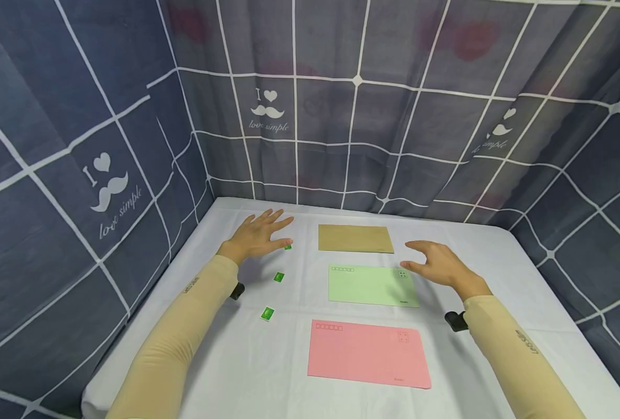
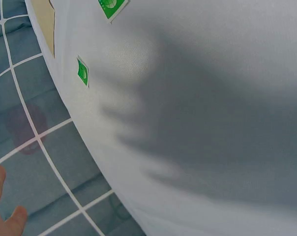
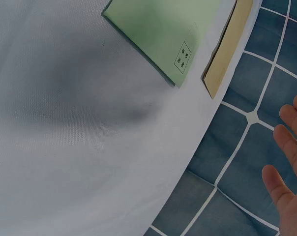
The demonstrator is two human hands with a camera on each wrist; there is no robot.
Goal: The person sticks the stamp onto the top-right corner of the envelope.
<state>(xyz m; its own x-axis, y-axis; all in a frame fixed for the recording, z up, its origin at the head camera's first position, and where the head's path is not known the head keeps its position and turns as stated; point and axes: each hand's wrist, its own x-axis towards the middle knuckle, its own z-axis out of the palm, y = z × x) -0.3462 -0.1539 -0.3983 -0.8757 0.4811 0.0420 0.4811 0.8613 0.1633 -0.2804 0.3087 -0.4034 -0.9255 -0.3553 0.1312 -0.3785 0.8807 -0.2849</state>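
My left hand (image 1: 260,234) hovers with spread fingers over the table's far left, its thumb partly covering a small green stamp (image 1: 288,247). Two more green stamps, a middle one (image 1: 279,277) and a near one (image 1: 267,313), lie in a column toward me. My right hand (image 1: 438,265) is held above the table at the right, fingers extended and holding nothing. Closest to it are the light green envelope (image 1: 370,286) and the brown envelope (image 1: 355,239) behind that. Nearest me lies a pink envelope (image 1: 369,354). In the wrist views only some fingers of each hand show.
A white cloth (image 1: 252,361) covers the table. Dark grid-patterned curtains (image 1: 320,110) hang along the back and both sides, close to the table's edges. Shadows of the hands fall on the cloth. Each wrist carries a small black camera.
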